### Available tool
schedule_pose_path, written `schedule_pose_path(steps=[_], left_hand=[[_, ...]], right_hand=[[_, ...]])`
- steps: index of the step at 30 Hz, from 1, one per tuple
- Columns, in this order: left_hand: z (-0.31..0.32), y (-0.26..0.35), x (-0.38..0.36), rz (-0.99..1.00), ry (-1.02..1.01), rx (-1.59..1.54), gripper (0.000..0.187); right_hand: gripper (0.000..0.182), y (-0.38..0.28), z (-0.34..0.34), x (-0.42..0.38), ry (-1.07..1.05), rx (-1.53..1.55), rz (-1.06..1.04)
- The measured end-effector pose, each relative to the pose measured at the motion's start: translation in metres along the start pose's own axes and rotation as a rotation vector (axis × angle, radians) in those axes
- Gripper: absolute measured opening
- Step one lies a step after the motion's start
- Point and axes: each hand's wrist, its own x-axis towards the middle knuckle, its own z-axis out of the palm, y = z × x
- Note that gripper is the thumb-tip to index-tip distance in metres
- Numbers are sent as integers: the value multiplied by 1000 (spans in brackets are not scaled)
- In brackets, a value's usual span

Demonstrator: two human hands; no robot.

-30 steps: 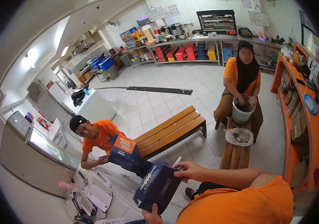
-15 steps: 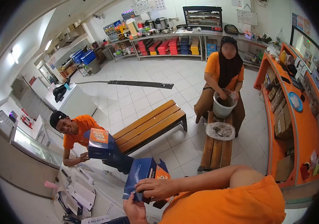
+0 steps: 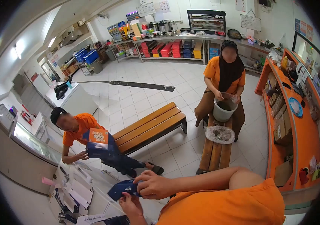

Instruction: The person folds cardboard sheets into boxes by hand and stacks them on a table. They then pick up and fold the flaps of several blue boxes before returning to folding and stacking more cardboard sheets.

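A dark blue cardboard box [image 3: 122, 188] is held low in front of me, turned so that a narrow folded part faces the camera. The hand on the arm that crosses the view [image 3: 154, 184] grips its right side; I take this as my right hand. Below it, my left hand [image 3: 131, 206] pinches the lower edge of the cardboard with thumb and fingers. Most of the box's orange printed face is out of sight. At the left, a seated co-worker holds another blue and orange box [image 3: 98, 141].
Flat cardboard pieces [image 3: 80, 195] lie on the white counter [image 3: 105, 174] at lower left. Another co-worker sits on a wooden bench [image 3: 215, 155] with a white bucket [image 3: 224, 110] and a plastic bag [image 3: 220, 134]. Orange shelving [image 3: 298, 123] stands right.
The box in my hands has turned and its orange face no longer shows. Both hands have shifted slightly with it. The left co-worker's head has tipped down.
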Motion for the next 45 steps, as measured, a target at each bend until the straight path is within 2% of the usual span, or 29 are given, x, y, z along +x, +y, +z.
schedule_pose_path(steps=[2, 6, 8, 9, 10, 12, 13, 14, 16, 17, 18, 20, 22, 26, 28, 30, 31, 32, 33, 34, 35, 36, 37, 38, 40, 41, 42, 44, 45], left_hand=[[7, -23, -14, -71, 14, -29, 35], [45, -25, -29, -5, 123, -38, 37], [-7, -43, -9, 17, -76, 372, 31], [-7, -22, -9, -68, -164, 499, 13], [-8, -3, -11, -73, -152, 496, 13], [-10, 20, -15, -77, -642, 1378, 11], [-30, -1, -16, 21, -679, 1080, 25], [-27, -6, -22, 16, -673, 1075, 25], [-15, -13, -37, -98, -309, 822, 33], [-4, -1, -43, -104, -262, 942, 50], [-3, 1, -48, -106, -255, 937, 50], [1, 1, -53, -250, -197, 674, 64], [8, 15, -64, -201, -279, 813, 60], [-3, 5, -60, -39, -331, 921, 59], [6, 24, -53, 7, -421, 1007, 61], [24, 38, -43, 1251, -213, 1374, 61], [63, 51, -61, 1234, 106, 1255, 51], [78, 33, -60, 1241, 123, 1265, 51], [88, 7, -50, 1125, 305, 1311, 68], [93, -6, -45, 998, 486, 1343, 91], [44, 6, -65, 771, -116, 1219, 93], [37, 0, -66, 772, -106, 1226, 93], [30, -7, -62, 745, 15, 1127, 89], [25, -10, -59, 718, 136, 1026, 84], [10, -10, -55, 759, 189, 1032, 82], [4, -12, -56, 667, 81, 768, 78], [-1, -15, -59, 575, -24, 498, 74], [-9, -25, -76, 504, -33, 549, 82], [-2, -24, -83, 560, 29, 600, 85]], right_hand=[[9, -5, 6, -4, 206, -79, 82], [25, -2, 16, -17, 170, -52, 298], [35, -8, 11, -19, 114, -57, 351], [40, -11, 2, -16, 143, -55, 345], [45, -14, -8, -13, 171, -54, 338], [47, -14, -20, -11, 104, -62, 281], [46, -8, -21, -15, -17, -72, 295], [45, -1, -19, -21, -135, -84, 308], [39, 3, -21, -31, -234, 73, 482], [33, -6, -27, -33, -40, 139, 531], [28, -10, -30, -32, 153, 203, 575], [25, -8, -19, -35, 199, 204, 443], [25, -11, -20, -37, -616, 316, 501], [25, -19, -43, -19, -482, 581, 713], [27, -12, -38, -16, -746, 476, 592], [28, -12, -19, -22, -653, 522, 594], [30, -14, -12, -18, -331, 613, 879], [33, -13, -5, -11, 11, 692, 1144], [38, -11, 0, -3, 143, 908, 1204], [38, -9, 9, 0, 125, 912, 1201], [40, -6, 22, 1, 5, 1013, 1036], [43, -5, 30, 2, -110, 1110, 865], [42, -2, 22, 7, -291, 1205, 1046], [42, 0, 19, 14, -303, 1215, 1038], [57, 2, 12, 27, 338, 11, 327], [75, 1, 3, 37, 258, -94, 296], [75, 4, 3, 37, 240, -84, 287], [80, 10, 13, 29, -531, 650, 476], [74, 14, 12, 29, -641, 555, 476]])
